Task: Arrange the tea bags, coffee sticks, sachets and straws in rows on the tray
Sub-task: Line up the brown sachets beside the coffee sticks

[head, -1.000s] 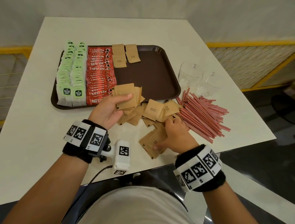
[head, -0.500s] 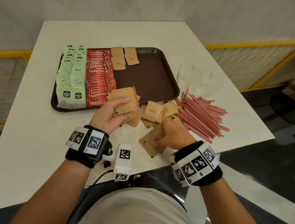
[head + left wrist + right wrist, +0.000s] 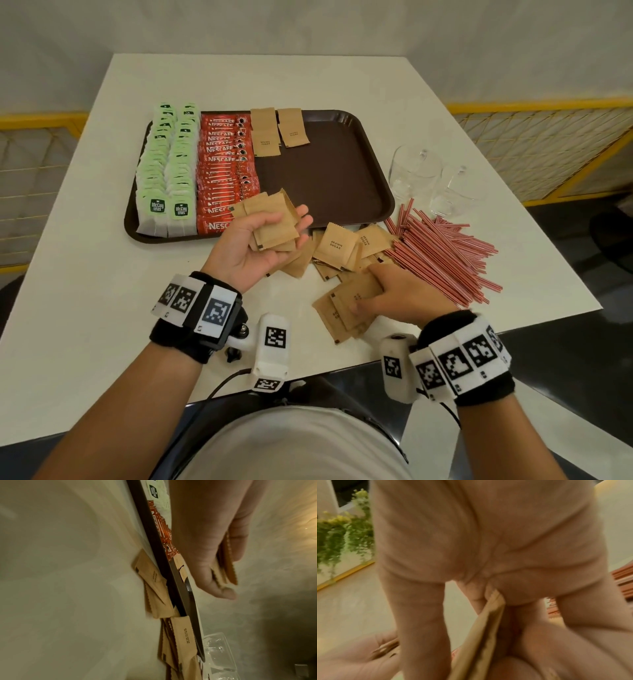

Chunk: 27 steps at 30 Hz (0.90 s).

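While your left hand (image 3: 255,246) cups a loose fan of sachets (image 3: 274,222) above the tray's (image 3: 342,178) near edge, they may slip; your right hand (image 3: 404,294) pinches more from the table's (image 3: 85,291) near-edge pile.

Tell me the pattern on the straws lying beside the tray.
The straws are red with thin white stripes running lengthwise, clearest in the head view.
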Each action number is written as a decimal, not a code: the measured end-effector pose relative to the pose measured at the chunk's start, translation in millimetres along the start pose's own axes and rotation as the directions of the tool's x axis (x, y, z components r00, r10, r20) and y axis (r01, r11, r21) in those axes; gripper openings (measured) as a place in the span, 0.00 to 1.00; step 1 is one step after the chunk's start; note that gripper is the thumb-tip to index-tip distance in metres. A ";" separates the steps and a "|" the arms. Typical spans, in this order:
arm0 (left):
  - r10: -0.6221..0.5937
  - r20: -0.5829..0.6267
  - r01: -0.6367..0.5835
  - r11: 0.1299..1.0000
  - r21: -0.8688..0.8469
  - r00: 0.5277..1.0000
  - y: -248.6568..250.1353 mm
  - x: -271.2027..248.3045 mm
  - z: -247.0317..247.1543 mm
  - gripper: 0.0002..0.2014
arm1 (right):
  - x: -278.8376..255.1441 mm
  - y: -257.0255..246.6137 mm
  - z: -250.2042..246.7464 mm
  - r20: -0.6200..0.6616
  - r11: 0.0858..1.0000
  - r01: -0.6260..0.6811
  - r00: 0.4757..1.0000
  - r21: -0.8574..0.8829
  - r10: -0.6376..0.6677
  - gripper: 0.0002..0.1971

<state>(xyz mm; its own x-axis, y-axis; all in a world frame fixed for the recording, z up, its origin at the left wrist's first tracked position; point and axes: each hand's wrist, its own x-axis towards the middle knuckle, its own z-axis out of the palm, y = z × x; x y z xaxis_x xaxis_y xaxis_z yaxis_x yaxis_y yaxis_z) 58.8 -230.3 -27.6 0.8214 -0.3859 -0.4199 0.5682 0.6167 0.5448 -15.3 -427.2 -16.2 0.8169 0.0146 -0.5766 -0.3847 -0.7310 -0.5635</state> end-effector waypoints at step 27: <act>0.061 0.127 -0.093 0.961 0.260 0.990 35.9 1.7 22.4 0.14 | 63.9 -110.7 -23.9 -0.060 0.817 0.440 0.890 0.373 -0.452 0.13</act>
<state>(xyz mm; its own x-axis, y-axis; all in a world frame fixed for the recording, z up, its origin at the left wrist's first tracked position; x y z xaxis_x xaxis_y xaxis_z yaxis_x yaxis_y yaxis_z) 81.7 -224.2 7.5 0.8542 -0.4316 -0.2898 0.4824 0.4503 0.7513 89.7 -361.7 23.4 0.9267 0.3027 -0.2229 -0.1152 -0.3359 -0.9348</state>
